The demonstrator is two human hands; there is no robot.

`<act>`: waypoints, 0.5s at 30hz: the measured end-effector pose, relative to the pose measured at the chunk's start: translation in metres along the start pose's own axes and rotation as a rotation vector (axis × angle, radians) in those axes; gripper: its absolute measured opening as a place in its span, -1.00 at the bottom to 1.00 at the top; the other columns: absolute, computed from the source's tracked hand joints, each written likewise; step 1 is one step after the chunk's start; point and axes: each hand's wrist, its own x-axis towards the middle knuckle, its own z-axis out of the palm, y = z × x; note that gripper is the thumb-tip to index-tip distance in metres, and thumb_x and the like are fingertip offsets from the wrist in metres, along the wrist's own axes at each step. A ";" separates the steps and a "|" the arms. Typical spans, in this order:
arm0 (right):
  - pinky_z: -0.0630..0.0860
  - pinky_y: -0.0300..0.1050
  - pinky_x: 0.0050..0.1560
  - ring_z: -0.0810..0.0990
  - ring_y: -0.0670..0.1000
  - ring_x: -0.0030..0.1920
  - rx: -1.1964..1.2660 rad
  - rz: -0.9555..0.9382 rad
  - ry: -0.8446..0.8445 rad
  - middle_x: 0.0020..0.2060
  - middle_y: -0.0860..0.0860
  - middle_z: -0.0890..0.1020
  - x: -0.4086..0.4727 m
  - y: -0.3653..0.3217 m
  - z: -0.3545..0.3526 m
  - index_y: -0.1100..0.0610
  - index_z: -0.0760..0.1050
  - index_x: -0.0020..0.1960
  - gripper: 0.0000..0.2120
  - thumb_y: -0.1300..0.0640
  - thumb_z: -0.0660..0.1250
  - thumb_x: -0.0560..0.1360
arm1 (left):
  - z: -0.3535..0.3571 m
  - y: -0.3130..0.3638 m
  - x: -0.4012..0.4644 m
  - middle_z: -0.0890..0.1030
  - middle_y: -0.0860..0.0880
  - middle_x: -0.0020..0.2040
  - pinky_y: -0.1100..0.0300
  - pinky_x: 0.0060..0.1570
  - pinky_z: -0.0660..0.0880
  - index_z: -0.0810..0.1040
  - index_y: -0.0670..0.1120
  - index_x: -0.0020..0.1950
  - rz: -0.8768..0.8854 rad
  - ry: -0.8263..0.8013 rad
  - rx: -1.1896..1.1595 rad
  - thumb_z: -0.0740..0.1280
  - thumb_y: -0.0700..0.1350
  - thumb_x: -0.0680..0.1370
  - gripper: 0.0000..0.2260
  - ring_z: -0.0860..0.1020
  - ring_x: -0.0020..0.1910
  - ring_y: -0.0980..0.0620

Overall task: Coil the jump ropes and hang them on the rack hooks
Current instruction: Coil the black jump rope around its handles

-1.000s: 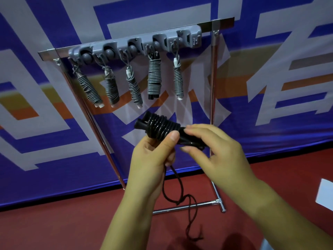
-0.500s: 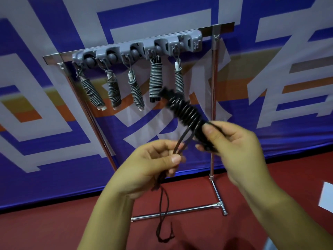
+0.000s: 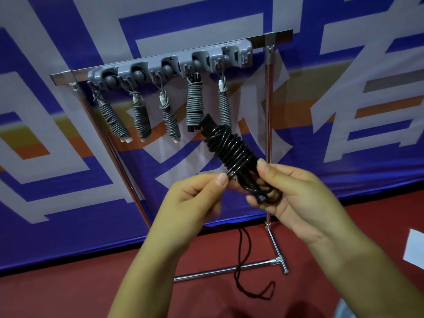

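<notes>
A black jump rope [image 3: 229, 148] is coiled round its handles and tilts up to the left in front of the rack. My right hand [image 3: 291, 198] grips the lower end of this bundle. My left hand [image 3: 192, 203] pinches the rope's loose part right beside the coil. A loose black length [image 3: 243, 271] hangs down behind my left hand and loops on the floor. The grey hook strip [image 3: 169, 67] on a chrome rack [image 3: 268, 111] carries several coiled grey ropes [image 3: 193, 104], one per hook.
A blue, white and orange banner [image 3: 68, 157] hangs right behind the rack. The rack's chrome foot bar [image 3: 229, 269] lies on the red floor [image 3: 68, 292]. A white sheet [image 3: 415, 251] lies on the floor at the right edge.
My left hand has risen from below up to the coil and now pinches the rope beside it. The black bundle stays tilted in my right hand, and the view has shifted slightly.
</notes>
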 end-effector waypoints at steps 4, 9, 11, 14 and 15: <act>0.54 -0.28 -0.44 0.68 0.04 -0.30 0.107 0.092 -0.020 -0.11 0.30 0.67 -0.004 -0.001 0.002 0.33 0.61 -0.05 -0.69 0.12 0.32 0.34 | -0.003 0.003 0.001 0.53 0.06 -0.42 0.37 -0.45 0.36 0.70 -0.04 -0.23 -0.020 -0.004 -0.073 0.28 -0.07 0.45 -0.80 0.39 -0.49 0.17; 0.52 -0.30 -0.48 0.69 0.02 -0.33 0.161 0.128 -0.100 -0.24 0.19 0.69 -0.011 -0.007 0.004 0.25 0.69 -0.21 -0.76 0.12 0.31 0.33 | -0.008 0.002 0.002 0.44 0.08 -0.47 0.39 -0.54 0.23 0.63 -0.03 -0.27 -0.039 -0.037 -0.233 0.44 -0.03 0.32 -0.91 0.28 -0.55 0.19; 0.51 -0.31 -0.51 0.68 0.01 -0.35 0.185 0.156 -0.133 -0.29 0.15 0.68 -0.014 -0.009 0.007 0.23 0.69 -0.24 -0.77 0.12 0.31 0.31 | -0.011 0.000 0.005 0.47 0.05 -0.40 0.40 -0.55 0.23 0.60 -0.07 -0.14 -0.010 -0.072 -0.306 0.45 -0.06 0.30 -0.82 0.28 -0.53 0.18; 0.49 -0.33 -0.55 0.66 -0.01 -0.42 0.259 0.245 -0.180 -0.30 0.17 0.67 -0.016 -0.011 0.013 0.22 0.70 -0.24 -0.76 0.12 0.30 0.29 | -0.014 0.001 0.007 0.54 0.04 -0.30 0.39 -0.52 0.25 0.64 0.01 -0.03 0.078 -0.186 -0.317 0.56 0.01 0.29 -0.71 0.30 -0.46 0.16; 0.49 -0.33 -0.57 0.65 -0.01 -0.45 0.302 0.298 -0.186 -0.32 0.19 0.67 -0.014 -0.010 0.013 0.23 0.70 -0.24 -0.76 0.12 0.32 0.28 | -0.014 0.001 0.008 0.56 0.03 -0.28 0.40 -0.51 0.26 0.65 0.03 -0.03 0.094 -0.223 -0.317 0.56 0.07 0.29 -0.69 0.30 -0.45 0.15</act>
